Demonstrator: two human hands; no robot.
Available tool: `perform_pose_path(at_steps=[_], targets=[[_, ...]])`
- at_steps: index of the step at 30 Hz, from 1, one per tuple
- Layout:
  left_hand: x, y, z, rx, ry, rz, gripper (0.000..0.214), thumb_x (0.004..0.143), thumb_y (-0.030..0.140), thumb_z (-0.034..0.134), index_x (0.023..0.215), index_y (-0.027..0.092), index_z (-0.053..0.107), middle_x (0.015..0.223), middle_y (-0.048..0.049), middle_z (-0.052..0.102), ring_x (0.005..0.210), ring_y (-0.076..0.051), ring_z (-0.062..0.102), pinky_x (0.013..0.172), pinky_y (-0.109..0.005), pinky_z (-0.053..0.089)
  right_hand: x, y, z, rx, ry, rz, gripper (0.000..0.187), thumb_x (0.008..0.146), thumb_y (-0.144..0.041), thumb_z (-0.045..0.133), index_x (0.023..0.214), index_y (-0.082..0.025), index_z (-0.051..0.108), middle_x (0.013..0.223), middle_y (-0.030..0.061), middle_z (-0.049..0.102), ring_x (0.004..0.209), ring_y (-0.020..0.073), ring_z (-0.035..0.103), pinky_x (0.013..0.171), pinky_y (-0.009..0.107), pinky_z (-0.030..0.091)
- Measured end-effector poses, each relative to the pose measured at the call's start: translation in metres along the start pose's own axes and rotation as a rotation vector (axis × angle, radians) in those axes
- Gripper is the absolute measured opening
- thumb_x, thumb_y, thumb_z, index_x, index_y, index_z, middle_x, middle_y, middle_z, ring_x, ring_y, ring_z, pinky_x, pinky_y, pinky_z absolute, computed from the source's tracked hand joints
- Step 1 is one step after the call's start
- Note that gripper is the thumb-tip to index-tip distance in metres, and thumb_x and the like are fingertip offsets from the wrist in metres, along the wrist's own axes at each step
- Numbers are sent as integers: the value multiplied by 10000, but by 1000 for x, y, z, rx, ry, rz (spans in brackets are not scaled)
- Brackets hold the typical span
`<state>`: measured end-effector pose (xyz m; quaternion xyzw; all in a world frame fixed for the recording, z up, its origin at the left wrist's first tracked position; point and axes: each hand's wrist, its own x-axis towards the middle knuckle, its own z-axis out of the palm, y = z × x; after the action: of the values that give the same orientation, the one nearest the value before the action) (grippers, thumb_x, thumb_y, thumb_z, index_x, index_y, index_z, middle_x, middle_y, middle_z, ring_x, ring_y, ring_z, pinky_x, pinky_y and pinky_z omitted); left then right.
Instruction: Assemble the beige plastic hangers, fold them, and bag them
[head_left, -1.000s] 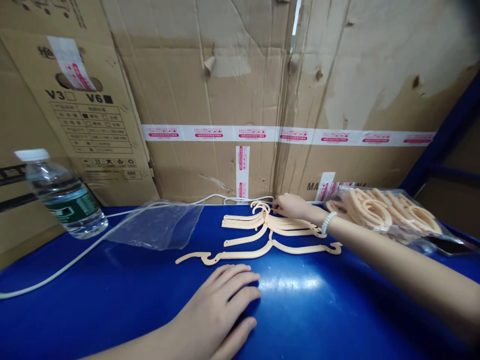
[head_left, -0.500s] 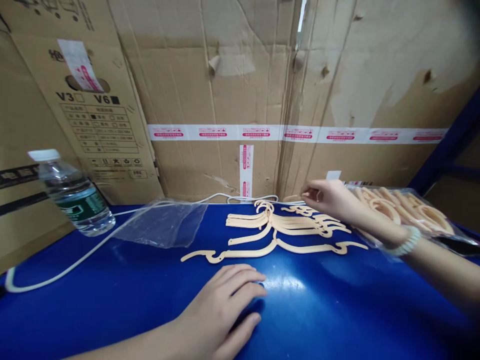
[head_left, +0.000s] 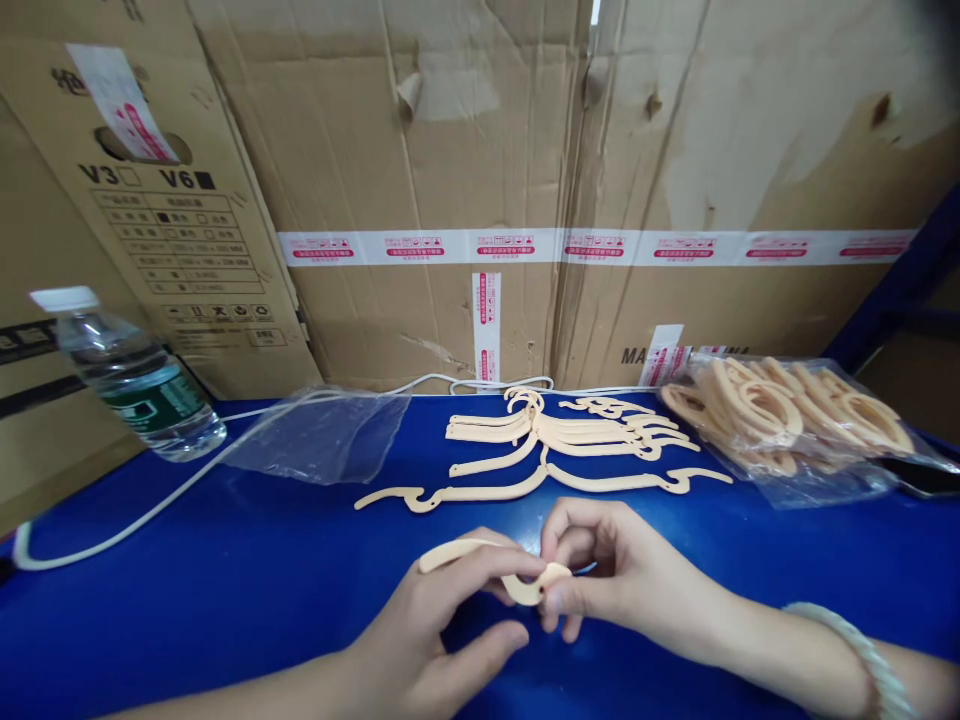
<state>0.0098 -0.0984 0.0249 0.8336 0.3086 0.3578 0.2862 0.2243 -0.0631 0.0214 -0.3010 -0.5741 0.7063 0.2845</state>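
Note:
My right hand (head_left: 607, 570) pinches the curled end of a beige plastic hanger piece (head_left: 525, 592), a slim curved arm with a hook and a small hole. My left hand (head_left: 465, 610) lies against the same piece, its index finger across it and its thumb spread away; part of the piece is hidden behind that finger. Just beyond the hands, beige hanger arms (head_left: 487, 491) are laid end to end in a hanger shape. Behind them several more hanger arms (head_left: 585, 432) lie in close rows, with small hooks (head_left: 523, 400) near the middle.
Clear bags of beige parts (head_left: 780, 415) lie at the right, beside a dark flat object (head_left: 926, 478). A water bottle (head_left: 142, 385), a white cable (head_left: 112, 535) and an empty plastic bag (head_left: 322, 440) are at the left. Cardboard (head_left: 420, 180) stands behind the blue table (head_left: 247, 600).
My right hand has come from the far right down to the front middle, now bringing the hanger piece into clear view. The left hand has met this piece. The view has shifted slightly.

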Motion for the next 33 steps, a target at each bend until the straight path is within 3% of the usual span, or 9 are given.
perform_pose_path(at_steps=[2,5,8,10,13,17,22,28,33], targets=[[1,1,0,-47,-7,-64,206,879,161,584,1072,211,634,916,-24,693,848,-159,653,792,-273,528,-1,-5,-6,-88,-7,-20,385,659,-373,856,844,-170,586,736,24,722,626,129,660,596,248,546],[2,-2,1,-118,26,-213,34,876,216,602,857,189,595,798,-6,624,722,-141,601,670,-255,489,0,-19,-35,-465,114,-197,254,825,-405,707,902,-168,660,859,62,736,718,153,676,660,271,549],[3,-8,4,-352,120,-338,191,917,283,567,786,207,450,773,21,547,674,-126,595,640,-255,489,4,-30,-79,-1044,343,-415,196,908,-321,572,973,-177,687,947,95,741,877,226,695,778,360,552],[4,-13,3,-493,192,-369,227,933,282,544,786,219,383,817,28,530,694,-122,615,676,-273,509,7,-32,-104,-1361,439,-456,186,893,-260,561,998,-176,689,978,119,742,921,280,690,822,437,542],[7,-16,0,-538,296,-376,280,900,238,586,767,223,340,831,37,535,698,-109,609,663,-254,506,11,-27,-123,-1575,395,-469,181,894,-192,547,1004,-163,689,996,132,733,932,287,677,831,440,541],[10,-17,-6,-508,432,-400,311,845,207,654,850,245,345,793,42,615,676,-119,631,574,-212,470,16,-20,-123,-1643,342,-494,139,896,-160,536,900,-160,675,908,125,710,886,282,643,787,426,535],[15,-19,-12,-577,575,-494,528,742,218,764,1066,255,348,786,9,707,667,-144,659,595,-229,473,16,-22,-120,-1521,397,-512,105,890,-204,530,815,-181,600,830,96,674,784,238,634,705,373,528],[18,-25,-20,-683,582,-583,428,669,302,841,1004,148,623,769,11,638,735,-116,588,707,-237,456,2,-38,-112,-1218,436,-462,208,894,-396,562,813,-204,562,749,43,663,668,189,651,620,309,555],[19,-27,-24,-710,645,-636,433,577,375,906,917,175,726,747,28,617,732,-103,537,717,-221,423,-15,-48,-103,-1096,478,-437,357,864,-532,610,936,-187,669,844,74,712,729,203,676,638,282,563]])
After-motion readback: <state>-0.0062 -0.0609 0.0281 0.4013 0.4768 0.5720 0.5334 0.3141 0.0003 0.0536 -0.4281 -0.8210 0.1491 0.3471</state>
